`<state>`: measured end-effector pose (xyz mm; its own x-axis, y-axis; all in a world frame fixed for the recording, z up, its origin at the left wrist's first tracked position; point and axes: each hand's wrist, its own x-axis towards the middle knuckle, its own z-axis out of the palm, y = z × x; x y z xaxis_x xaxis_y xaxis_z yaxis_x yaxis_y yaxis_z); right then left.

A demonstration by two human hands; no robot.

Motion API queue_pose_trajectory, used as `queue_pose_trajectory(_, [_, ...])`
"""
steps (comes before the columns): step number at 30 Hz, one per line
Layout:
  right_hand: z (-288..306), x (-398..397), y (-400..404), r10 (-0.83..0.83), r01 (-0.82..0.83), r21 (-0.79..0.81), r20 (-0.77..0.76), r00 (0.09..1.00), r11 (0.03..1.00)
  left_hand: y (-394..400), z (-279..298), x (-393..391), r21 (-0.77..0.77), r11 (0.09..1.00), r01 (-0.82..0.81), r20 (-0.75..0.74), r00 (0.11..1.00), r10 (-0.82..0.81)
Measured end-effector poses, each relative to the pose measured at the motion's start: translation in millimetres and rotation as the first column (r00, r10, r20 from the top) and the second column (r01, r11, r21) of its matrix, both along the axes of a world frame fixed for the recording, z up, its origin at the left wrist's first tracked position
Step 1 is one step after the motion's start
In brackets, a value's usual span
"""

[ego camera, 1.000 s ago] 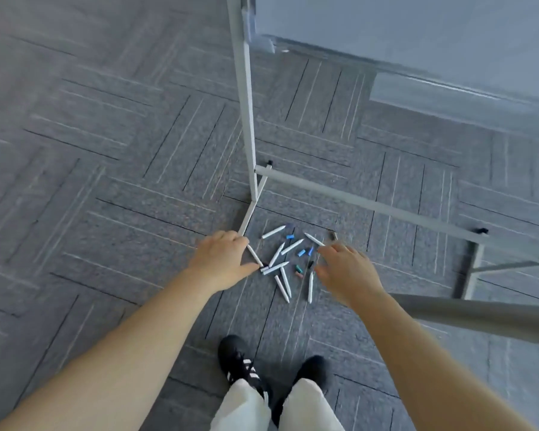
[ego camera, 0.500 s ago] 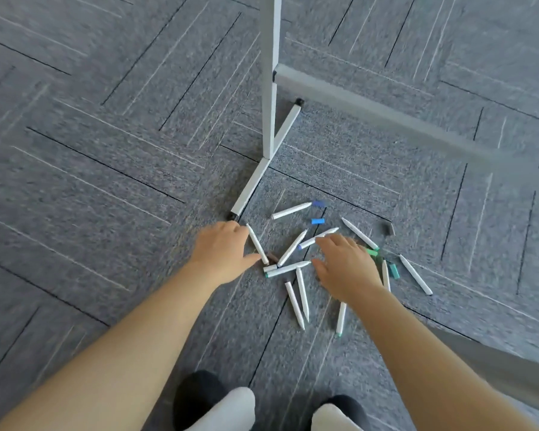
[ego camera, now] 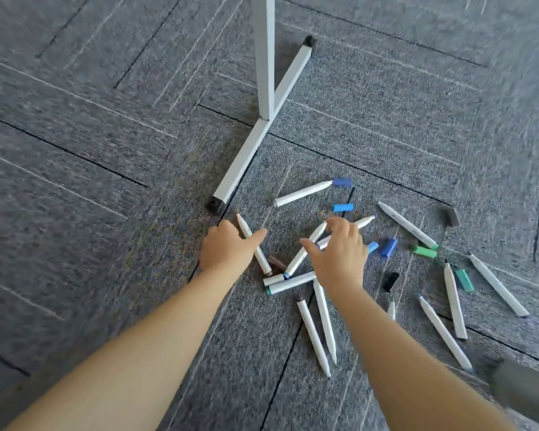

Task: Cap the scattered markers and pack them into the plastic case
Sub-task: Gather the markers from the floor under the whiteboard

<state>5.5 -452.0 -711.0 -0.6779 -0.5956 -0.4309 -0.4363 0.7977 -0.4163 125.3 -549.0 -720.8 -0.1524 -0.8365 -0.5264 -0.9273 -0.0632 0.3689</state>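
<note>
You've got both hands down over the pile of markers on the grey carpet (ego camera: 106, 150). Your left hand (ego camera: 227, 248) sits on a white marker (ego camera: 252, 241) that runs under it at a slant, one tip poking out past your knuckles and the other end landing by a brown cap (ego camera: 277, 263). Thumb is stuck out to the right and the fingers curl down over the barrel, but I honestly can't tell if you're actually gripping it or just resting on it.

Your right hand (ego camera: 339, 256) hovers above the middle of the pile, fingers (ego camera: 339, 222) bent and spread like a claw, thumb pointing left. It's right over a couple of crossed markers (ego camera: 305, 248), but nothing looks pinched, so I'd call it loose and holding nothing.

The rest is scattered all around: one marker with a dark blue cap (ego camera: 305, 192) further out, a loose light blue cap (ego camera: 343, 207) just behind your right hand, a loose dark blue cap (ego camera: 389, 247) and a green cap (ego camera: 424, 251) to its right, a black cap (ego camera: 390, 281) nearer you, and a teal cap (ego camera: 463, 279) beside more white markers (ego camera: 455, 301) off to the right. Two more lie side by side between your forearms (ego camera: 319, 328).

The white metal stand (ego camera: 266, 57) comes down just past your left hand, its foot (ego camera: 243, 163) ending in a black end plug. I can't see the plastic case anywhere.
</note>
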Motion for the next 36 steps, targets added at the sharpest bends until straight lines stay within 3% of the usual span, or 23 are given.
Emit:
queue_pose_trajectory(5, [-20,9,-3,-0.112,0.120,0.140,-0.070,0.991,0.983,6,-18,-11,-0.067,0.996,-0.064,0.073,0.995,0.069])
queue_pose_trajectory(9, [-26,9,-12,-0.167,0.179,0.142,-0.089,0.982,0.974,8,-23,-14,-0.091,0.995,-0.040,0.157,0.986,0.054])
queue_pose_trajectory(14, [-23,5,-17,-0.293,0.292,0.115,-0.012,0.956,0.949,4,-22,-13,-0.014,0.995,-0.098,0.111,0.989,0.099])
queue_pose_trajectory(16, [-21,4,-14,-0.370,0.367,0.049,0.056,0.927,0.929,3,-23,-8,-0.013,0.994,-0.109,0.009,0.994,0.110])
queue_pose_trajectory(18, [-16,3,-11,-0.450,0.468,-0.095,0.164,0.878,0.879,4,-18,-4,-0.001,0.991,-0.134,-0.211,0.969,0.131])
queue_pose_trajectory(21, [-5,2,-8,-0.478,0.618,-0.324,0.418,0.773,0.716,3,-4,-8,0.092,0.991,-0.100,-0.488,0.863,0.132])
queue_pose_trajectory(24, [3,-6,-8,-0.457,0.688,-0.379,0.539,0.708,0.619,-3,4,-28,0.208,0.978,-0.020,-0.615,0.775,0.146])
queue_pose_trajectory(27, [-2,-17,-6,-0.478,0.678,-0.382,0.498,0.724,0.628,-8,4,-52,0.136,0.985,0.104,-0.578,0.816,-0.006])
queue_pose_trajectory(32, [-15,-34,-2,-0.556,0.649,-0.286,0.344,0.756,0.705,-18,1,-77,-0.120,0.943,0.312,-0.405,0.851,-0.333])
queue_pose_trajectory(36, [-21,-36,-4,-0.528,0.582,-0.221,0.258,0.809,0.783,-25,-9,-87,-0.190,0.911,0.365,-0.238,0.883,-0.404])
